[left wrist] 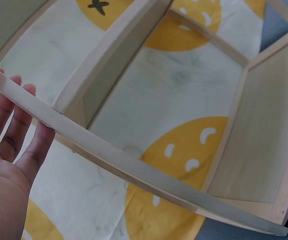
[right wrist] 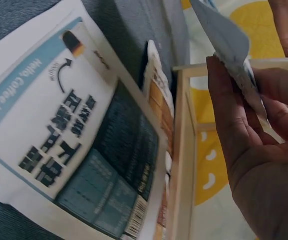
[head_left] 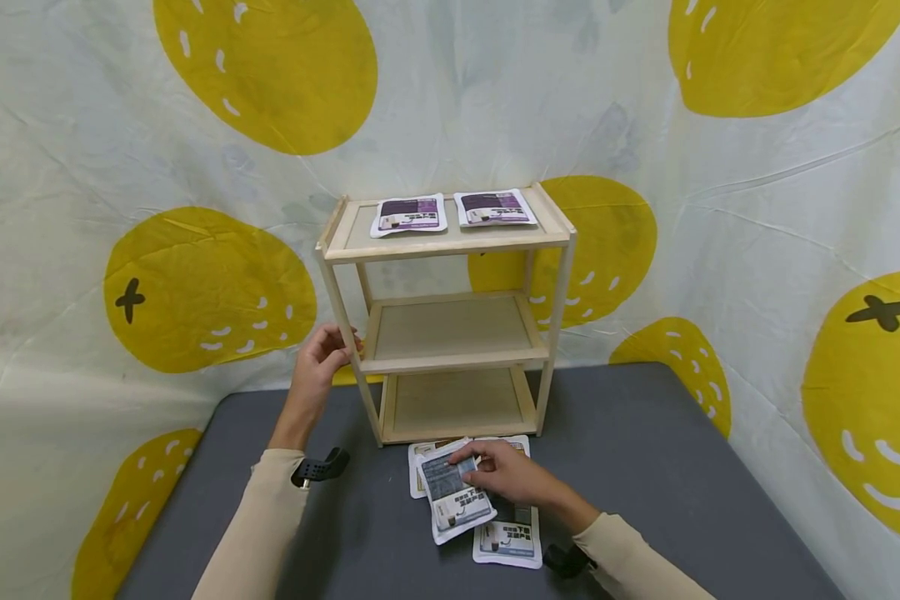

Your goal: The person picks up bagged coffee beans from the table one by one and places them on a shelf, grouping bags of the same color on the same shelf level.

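A three-tier wooden shelf rack (head_left: 457,329) stands on the dark table. My left hand (head_left: 317,367) holds its left post (left wrist: 119,157), the thumb on one side and the fingers behind. Between thumb and fingers, my right hand (head_left: 512,473) pinches a white-and-blue coffee pouch (head_left: 459,507), tilted in front of the rack; the right wrist view shows that pouch (right wrist: 228,37) edge-on. Below the hand lies another blue coffee pouch (head_left: 508,546), lettering up. Partly hidden behind these, a pouch with a brown label (right wrist: 161,102) lies near the rack's foot.
Two purple-labelled pouches, one on the left (head_left: 408,215) and one on the right (head_left: 497,208), lie side by side on the top tier. A patterned curtain (head_left: 450,100) hangs close behind the rack. The grey table (head_left: 645,483) extends to both sides.
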### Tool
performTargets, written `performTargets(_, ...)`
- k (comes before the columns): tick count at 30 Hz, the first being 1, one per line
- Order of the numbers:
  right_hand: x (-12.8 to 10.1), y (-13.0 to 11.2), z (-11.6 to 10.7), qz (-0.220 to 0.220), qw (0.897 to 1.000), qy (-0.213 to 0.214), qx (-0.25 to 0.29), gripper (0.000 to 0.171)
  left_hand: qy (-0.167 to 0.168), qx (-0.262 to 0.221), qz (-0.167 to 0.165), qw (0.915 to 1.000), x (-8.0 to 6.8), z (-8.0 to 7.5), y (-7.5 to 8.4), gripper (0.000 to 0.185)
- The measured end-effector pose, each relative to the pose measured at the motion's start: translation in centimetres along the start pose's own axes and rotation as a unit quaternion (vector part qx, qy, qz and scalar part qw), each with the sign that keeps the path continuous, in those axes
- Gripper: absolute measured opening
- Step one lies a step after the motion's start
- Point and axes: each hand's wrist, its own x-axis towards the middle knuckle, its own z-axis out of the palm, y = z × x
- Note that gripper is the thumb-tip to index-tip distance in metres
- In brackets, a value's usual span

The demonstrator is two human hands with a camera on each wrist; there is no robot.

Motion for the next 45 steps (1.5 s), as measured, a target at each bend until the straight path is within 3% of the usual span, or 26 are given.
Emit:
performTargets(6,-0.3,-1.0,-1.1,-0.011,1.0,-0.001,0.008,0.037,0.001,0.004,0.001,1.0,0.2,0.0,-0.1,0.017)
performTargets(13,-0.3,-2.1,-2.2,0.007,0.997,0.003,0.075,0.043,-0.001,0.006,0.0,1.0,0.3,0.0,-0.1,0.017)
performTargets(24,-0.2,-4.0,-3.4,0.005,0.995,0.025,0.098,0.048,0.003,0.011,0.001,0.9999,0.3,0.0,0.0,0.017)
performTargets(34,0.2,-6.3,-4.9,-0.017,0.997,0.048,0.051,0.046,0.0,0.011,-0.001,0.9999,0.2,-0.1,-0.2,0.017)
performTargets(40,0.5,-7.7,-5.9,-0.018,0.996,0.066,0.053,0.05,-0.001,0.016,-0.009,0.9998,0.0,-0.1,0.0,0.017)
performTargets(45,0.7,-8.4,-7.0,-0.027,0.993,0.111,0.028,0.051,-0.003,0.015,-0.008,0.9998,-0.1,-0.1,0.0,0.018)
